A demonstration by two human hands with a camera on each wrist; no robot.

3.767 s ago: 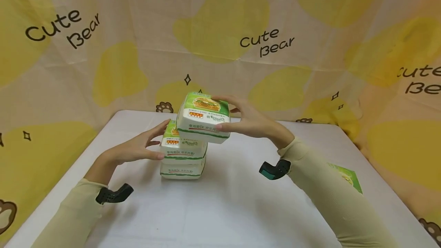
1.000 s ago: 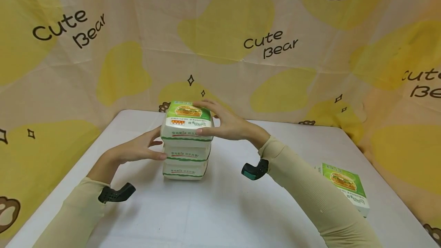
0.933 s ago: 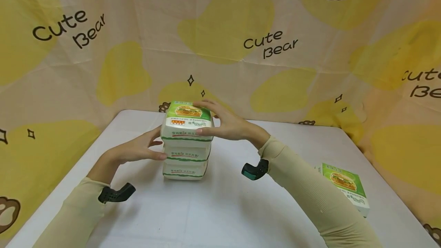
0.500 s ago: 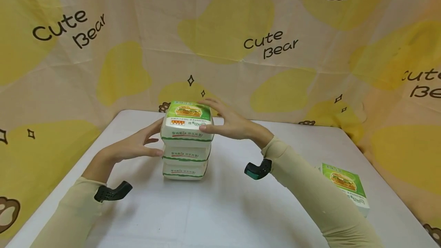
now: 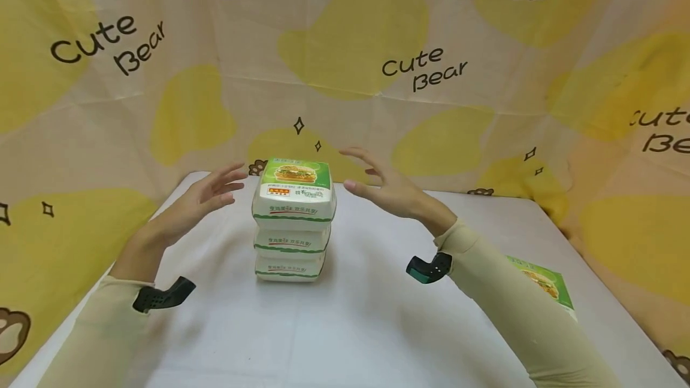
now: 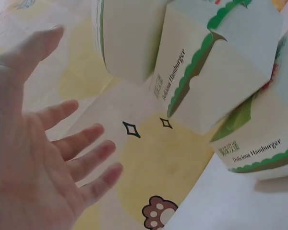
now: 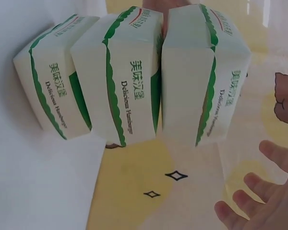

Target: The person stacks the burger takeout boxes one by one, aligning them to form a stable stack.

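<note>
Three white and green hamburger boxes stand stacked on the table: a top box (image 5: 293,193), a middle box (image 5: 291,241) and a bottom box (image 5: 288,268). The top one shows a burger picture on its green lid. To the left of the stack my left hand (image 5: 202,199) hangs in the air, fingers spread and apart from the boxes. My right hand (image 5: 385,187) hovers on the other side, its thumb and fingers parted with nothing between them. Both wrist views show the boxes' sides, printed "Delicious Hamburger", beyond bare fingers (image 6: 93,139).
Another hamburger box (image 5: 544,283) lies at the right of the white table (image 5: 323,340), partly hidden behind the right sleeve (image 5: 517,304). A patterned cloth (image 5: 345,47) with "Cute Bear" lettering hangs behind and around the table.
The right hand set the top box onto the other two, then let go and drew back to the right. The left hand has moved off the stack, up and to the left.
</note>
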